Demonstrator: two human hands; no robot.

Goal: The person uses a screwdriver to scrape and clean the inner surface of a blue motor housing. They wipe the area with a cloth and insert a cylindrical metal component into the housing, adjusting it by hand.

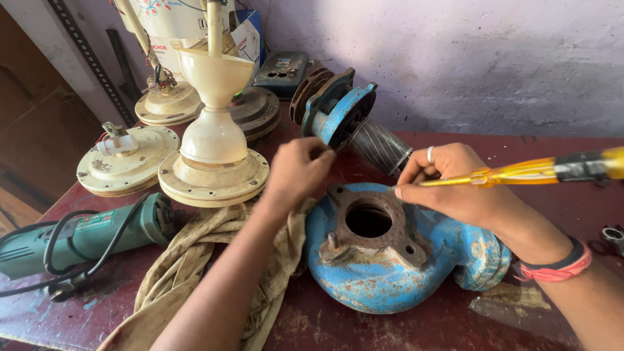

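Fingers (312,156) of the left hand (296,172) are curled nearly shut just above the blue pump casing (383,260); whether they pinch anything I cannot tell. Left of the casing lie a green angle grinder (84,231) and a dirty rag (214,260) under that forearm. Directly over the casing's rusty flange (370,224), the right hand (455,185) is closed around a yellow-handled screwdriver (520,172), tip near the flange edge. Behind the casing rests the blue rotor assembly (348,120). I'd worry the tip could skid off the rust toward the left knuckles, or the rounded casing could rock on the bench (559,325).
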